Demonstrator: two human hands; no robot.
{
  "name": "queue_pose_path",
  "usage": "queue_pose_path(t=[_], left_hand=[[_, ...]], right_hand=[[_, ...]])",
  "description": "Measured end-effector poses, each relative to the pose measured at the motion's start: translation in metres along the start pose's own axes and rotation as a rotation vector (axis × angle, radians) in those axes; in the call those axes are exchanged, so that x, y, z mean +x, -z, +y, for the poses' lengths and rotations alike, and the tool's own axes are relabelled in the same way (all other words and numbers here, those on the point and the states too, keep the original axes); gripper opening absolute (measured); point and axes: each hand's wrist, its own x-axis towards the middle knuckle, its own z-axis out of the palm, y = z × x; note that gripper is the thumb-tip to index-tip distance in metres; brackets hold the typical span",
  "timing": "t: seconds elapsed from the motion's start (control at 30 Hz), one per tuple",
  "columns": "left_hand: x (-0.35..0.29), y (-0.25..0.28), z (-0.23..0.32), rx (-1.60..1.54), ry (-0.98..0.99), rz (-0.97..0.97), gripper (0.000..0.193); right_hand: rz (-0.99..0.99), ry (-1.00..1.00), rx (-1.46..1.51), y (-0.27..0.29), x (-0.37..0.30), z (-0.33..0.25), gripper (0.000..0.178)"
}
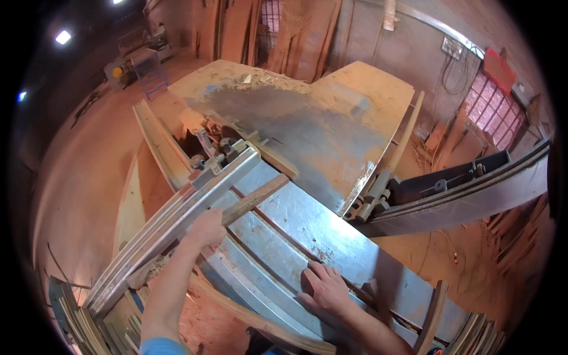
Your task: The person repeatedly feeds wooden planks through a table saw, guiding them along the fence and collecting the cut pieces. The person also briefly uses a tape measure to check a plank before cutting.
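Observation:
My left hand [208, 228] is closed round the near end of a short wooden strip [257, 199]. The strip lies slantwise on the metal sliding table [337, 239] of a panel saw, beside the aluminium fence [195, 204]. Its far end reaches toward a wooden block [275, 161] at the edge of the dusty saw table [296, 133]. My right hand [326, 288] rests on the sliding table with its fingers spread and bent, holding nothing that I can see. A patch of shadow lies under its fingertips.
A long metal rail [461, 207] juts out at the right. Wooden pieces [435, 316] lean by the table's near right end, with stacked strips [473, 334] beside them. Other strips [77, 319] stand at the lower left. Boards [236, 29] lean against the back wall.

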Motion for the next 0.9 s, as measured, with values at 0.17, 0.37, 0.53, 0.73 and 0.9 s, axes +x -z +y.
queue_pose_path(t=[0.17,0.37,0.53,0.73,0.9], left_hand=[[-0.006,0.003,0.004,0.065,0.037,0.027,0.054],[-0.022,0.146,0.041,-0.12,-0.039,0.475,0.045],[-0.069,0.328,0.017,-0.282,-0.024,1.055,0.028],[-0.086,0.342,0.005,-1.285,-0.08,1.291,0.027],[-0.052,0.142,-0.044,-1.936,0.291,0.999,0.018]], right_hand=[[-0.039,-0.015,-0.02,-0.004,0.0,0.003,0.065],[-0.049,-0.037,-0.037,-0.009,-0.003,0.009,0.067],[-0.028,-0.019,-0.036,-0.005,-0.002,0.001,0.065],[-0.029,-0.028,-0.026,-0.003,-0.004,0.004,0.063],[0.016,0.006,-0.066,-0.014,-0.003,0.009,0.067]])
